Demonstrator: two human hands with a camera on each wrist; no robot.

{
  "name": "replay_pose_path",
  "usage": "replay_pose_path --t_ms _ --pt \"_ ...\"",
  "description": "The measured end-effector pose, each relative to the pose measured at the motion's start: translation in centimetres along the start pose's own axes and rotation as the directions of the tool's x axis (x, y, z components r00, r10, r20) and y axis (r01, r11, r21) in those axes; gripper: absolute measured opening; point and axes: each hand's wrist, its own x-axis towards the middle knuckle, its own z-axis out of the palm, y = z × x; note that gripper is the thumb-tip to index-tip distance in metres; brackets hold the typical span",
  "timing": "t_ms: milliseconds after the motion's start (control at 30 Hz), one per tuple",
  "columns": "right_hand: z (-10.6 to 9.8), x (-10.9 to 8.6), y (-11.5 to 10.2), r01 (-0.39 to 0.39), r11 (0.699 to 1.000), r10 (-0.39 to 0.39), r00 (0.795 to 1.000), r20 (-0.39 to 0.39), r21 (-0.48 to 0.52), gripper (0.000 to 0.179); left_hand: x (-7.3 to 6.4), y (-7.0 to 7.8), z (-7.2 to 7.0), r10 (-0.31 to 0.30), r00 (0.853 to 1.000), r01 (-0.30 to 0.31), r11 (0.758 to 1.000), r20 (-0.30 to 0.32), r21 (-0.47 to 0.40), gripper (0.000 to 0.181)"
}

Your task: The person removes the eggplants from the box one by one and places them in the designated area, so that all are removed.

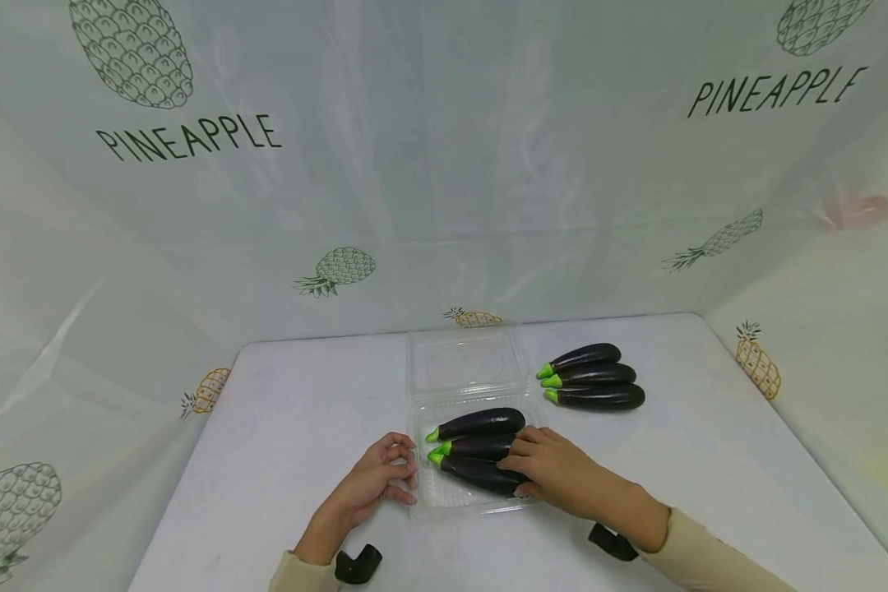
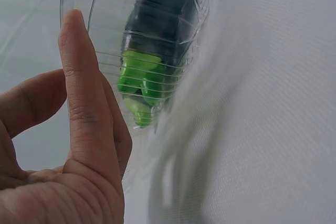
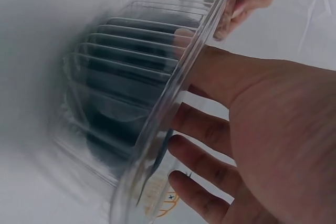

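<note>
An open clear plastic clamshell box [image 1: 444,497] lies on the table, holding three dark eggplants with green stem ends. My right hand [image 1: 558,469] reaches over the box's right side and grips the nearest eggplant [image 1: 481,474] near its thick end, thumb on the near side. Its other fingertips lie by the middle eggplant [image 1: 479,447]; the farthest eggplant [image 1: 483,423] lies just beyond. In the right wrist view the thumb [image 3: 184,40] is inside the box wall. My left hand [image 1: 377,477] touches the box's left rim, with a straight finger [image 2: 79,77] against it.
Three more eggplants [image 1: 595,376] lie side by side on the white table [image 1: 326,395], right of the box's raised lid [image 1: 466,362]. A pineapple-print sheet [image 1: 444,189] hangs behind and around the table. Black wrist pieces [image 1: 358,565] sit at both wrists.
</note>
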Motion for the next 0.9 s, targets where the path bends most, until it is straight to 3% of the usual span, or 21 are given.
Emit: replay_pose_path --t_ms 300,900 --pt "-0.1 0.7 -0.5 -0.004 0.999 0.006 0.999 0.053 -0.043 0.042 0.0 -0.1 0.0 -0.001 1.0 0.001 1.0 0.002 -0.002 0.031" --pt "0.3 1.2 -0.9 -0.014 0.999 0.016 0.999 0.048 -0.044 0.041 0.1 -0.2 -0.1 0.008 1.0 -0.008 1.0 0.012 -0.01 0.031"
